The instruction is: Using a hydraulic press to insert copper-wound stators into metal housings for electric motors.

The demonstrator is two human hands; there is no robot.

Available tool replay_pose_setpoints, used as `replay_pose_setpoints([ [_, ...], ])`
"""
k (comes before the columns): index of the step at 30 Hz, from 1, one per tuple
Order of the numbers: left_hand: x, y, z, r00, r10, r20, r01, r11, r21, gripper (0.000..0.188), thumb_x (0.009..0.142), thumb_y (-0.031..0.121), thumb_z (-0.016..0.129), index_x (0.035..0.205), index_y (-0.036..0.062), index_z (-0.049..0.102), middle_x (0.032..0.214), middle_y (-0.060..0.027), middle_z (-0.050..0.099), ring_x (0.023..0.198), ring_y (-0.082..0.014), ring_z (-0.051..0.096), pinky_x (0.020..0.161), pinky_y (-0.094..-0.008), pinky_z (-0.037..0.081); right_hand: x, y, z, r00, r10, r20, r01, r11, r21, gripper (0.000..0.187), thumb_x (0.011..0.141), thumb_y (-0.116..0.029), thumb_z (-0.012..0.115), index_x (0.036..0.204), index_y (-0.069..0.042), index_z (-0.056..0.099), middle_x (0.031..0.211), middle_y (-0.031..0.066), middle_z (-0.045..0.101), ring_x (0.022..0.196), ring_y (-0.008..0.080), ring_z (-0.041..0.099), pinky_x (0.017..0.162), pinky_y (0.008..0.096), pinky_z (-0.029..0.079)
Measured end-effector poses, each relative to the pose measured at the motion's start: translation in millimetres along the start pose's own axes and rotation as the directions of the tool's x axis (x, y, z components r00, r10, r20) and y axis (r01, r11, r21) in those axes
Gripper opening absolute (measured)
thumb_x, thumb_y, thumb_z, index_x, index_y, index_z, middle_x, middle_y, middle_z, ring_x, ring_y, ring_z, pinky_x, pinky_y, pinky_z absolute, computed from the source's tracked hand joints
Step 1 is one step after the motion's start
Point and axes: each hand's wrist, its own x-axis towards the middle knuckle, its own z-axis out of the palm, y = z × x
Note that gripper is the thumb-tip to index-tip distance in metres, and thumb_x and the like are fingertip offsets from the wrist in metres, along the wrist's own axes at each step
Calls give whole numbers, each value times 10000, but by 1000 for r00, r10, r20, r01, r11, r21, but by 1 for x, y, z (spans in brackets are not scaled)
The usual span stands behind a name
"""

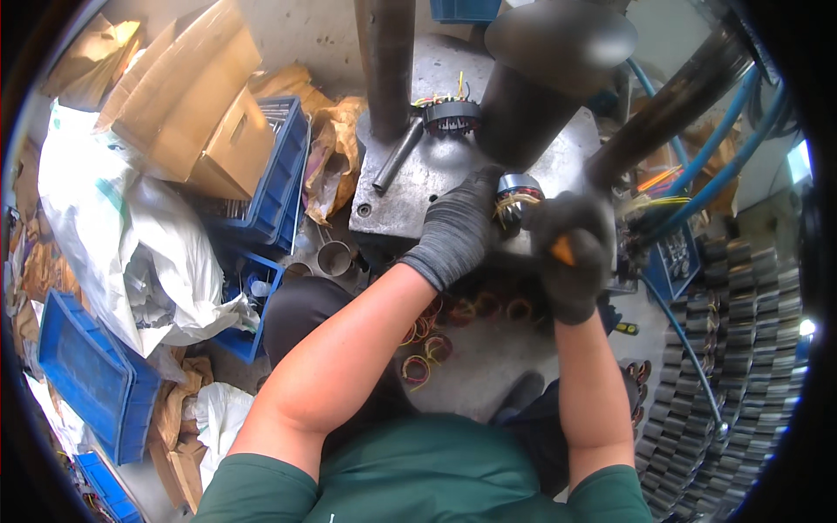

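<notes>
A small motor stator [520, 184] with a shiny metal ring and pale lead wires sits at the front edge of the steel press plate [397, 196]. My left hand [460, 222], in a grey knit glove, is closed against the stator's left side. On the other side, my right hand [571, 248], in a dark glove, is curled with an orange piece [563, 250] showing at it; what that piece belongs to is hidden. Further back on the plate lies another stator [452, 117], with yellow and red wires standing up. Beside it rests a short metal rod [398, 157].
A thick dark press column [523, 113] rises behind the stator, with steel posts [390, 70] at the sides. Blue hoses [728, 187] hang at right, near stacked metal cores [741, 349]. Cardboard boxes [187, 105] and blue crates [91, 375] crowd the left. Wire coils [417, 370] lie below.
</notes>
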Motion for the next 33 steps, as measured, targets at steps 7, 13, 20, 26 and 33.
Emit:
replay_pose_setpoints([
  [7, -2, -6, 8, 1000, 28, -12, -28, 999, -22, 748, 826, 259, 831, 1468, 125, 473, 1323, -230, 628, 1187, -417, 657, 988, -507, 543, -2, -5, -15, 999, 0, -54, 8, 989, 150, 275, 907, -297, 657, 929, -33, 581, 746, 97, 588, 683, 203, 556, 776, 387, 469],
  [13, 0, -8, 11, 997, 66, -39, -66, 998, 2, 795, 825, 265, 839, 1501, 135, 441, 1303, -224, 631, 1176, -422, 660, 993, -510, 543, 4, -8, -7, 998, -5, -61, 15, 988, 151, 256, 948, -291, 617, 957, -40, 565, 762, 108, 576, 693, 207, 546, 791, 422, 489],
  [20, -1, -3, 8, 1000, 22, -16, -21, 999, 32, 770, 836, 287, 839, 1487, 134, 458, 1333, -218, 663, 1187, -399, 676, 985, -484, 551, 2, -2, -2, 999, 32, 2, -32, 994, 101, 259, 955, -285, 617, 958, -30, 568, 771, 104, 578, 700, 208, 562, 745, 399, 494],
  [26, -2, -3, 9, 1000, 18, 16, -19, 999, 42, 813, 832, 326, 847, 1515, 156, 441, 1306, -218, 671, 1186, -400, 676, 998, -490, 548, -4, -3, -6, 995, -49, -87, 70, 965, 253, 253, 933, -258, 596, 980, -10, 593, 763, 114, 592, 700, 204, 563, 757, 394, 497],
  [33, -1, 0, 8, 999, 11, 30, -13, 999, 53, 823, 830, 321, 843, 1525, 154, 435, 1295, -224, 672, 1195, -406, 668, 1002, -493, 549, -1, -11, 1, 985, -127, -115, 149, 966, 211, 251, 953, -274, 589, 979, -24, 582, 732, 105, 582, 673, 206, 566, 766, 407, 516],
])
